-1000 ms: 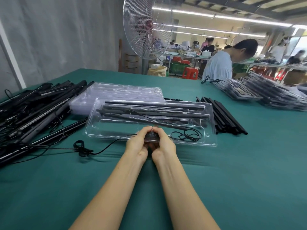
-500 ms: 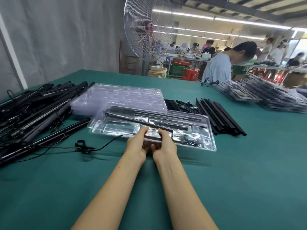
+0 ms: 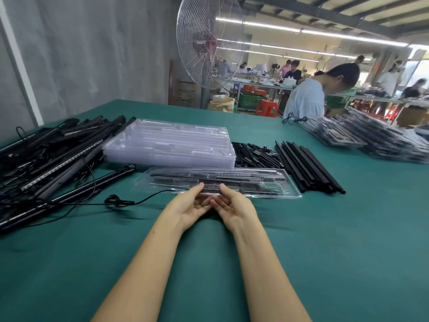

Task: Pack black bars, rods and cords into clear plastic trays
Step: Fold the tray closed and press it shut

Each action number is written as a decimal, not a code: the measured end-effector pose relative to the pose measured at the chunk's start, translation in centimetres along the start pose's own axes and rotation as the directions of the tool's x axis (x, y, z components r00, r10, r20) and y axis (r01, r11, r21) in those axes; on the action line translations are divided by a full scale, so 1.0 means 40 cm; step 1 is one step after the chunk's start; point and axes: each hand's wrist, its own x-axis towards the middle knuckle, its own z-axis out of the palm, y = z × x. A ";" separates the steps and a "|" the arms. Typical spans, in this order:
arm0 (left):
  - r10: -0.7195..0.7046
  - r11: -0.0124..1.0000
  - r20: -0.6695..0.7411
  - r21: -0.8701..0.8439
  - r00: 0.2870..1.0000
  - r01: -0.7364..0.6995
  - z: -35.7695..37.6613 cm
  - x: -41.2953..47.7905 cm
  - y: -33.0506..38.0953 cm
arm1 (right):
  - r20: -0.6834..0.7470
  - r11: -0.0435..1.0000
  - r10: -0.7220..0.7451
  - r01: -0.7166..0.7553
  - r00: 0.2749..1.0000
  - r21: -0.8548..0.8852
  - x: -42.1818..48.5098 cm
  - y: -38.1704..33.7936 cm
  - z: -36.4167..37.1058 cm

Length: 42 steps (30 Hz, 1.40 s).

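1. Your left hand (image 3: 189,204) and right hand (image 3: 232,205) each pinch the clear tray (image 3: 267,183) by its near edge, thumbs on top, fingers beneath.
2. The tray, loaded with black bars (image 3: 176,175), is at frame centre.

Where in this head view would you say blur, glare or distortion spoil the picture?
Head view, far right: the packed trays are smeared; head view, ceiling: the light strips blow out; head view, left edge: the wall post leans from lens distortion.
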 end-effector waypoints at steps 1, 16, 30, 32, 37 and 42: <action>-0.024 1.000 0.022 0.008 0.999 0.024 -0.002 -0.003 0.004 | -0.008 1.000 0.006 -0.005 1.000 0.009 0.000 -0.001 0.000; 0.023 0.914 -0.013 0.405 1.000 -0.016 -0.225 -0.053 0.214 | -0.061 0.993 -0.010 0.017 0.998 0.117 -0.004 -0.106 -0.083; 0.536 0.833 -0.147 0.253 0.831 -0.493 -0.212 -0.066 0.254 | -0.001 0.995 -0.057 0.056 0.998 0.080 -0.004 -0.125 -0.105; 0.542 0.820 -0.121 0.289 0.831 -0.493 -0.209 -0.071 0.258 | -0.014 0.994 -0.065 0.066 0.998 0.085 0.001 -0.125 -0.113; 0.484 0.875 -0.243 0.107 0.841 -0.473 -0.204 -0.053 0.241 | 0.057 0.999 -0.017 0.019 0.998 -0.044 0.005 -0.122 -0.120; 0.369 0.927 -0.301 0.050 0.879 -0.372 -0.224 -0.060 0.229 | 0.062 0.976 -0.023 0.036 0.998 -0.215 0.007 -0.125 -0.123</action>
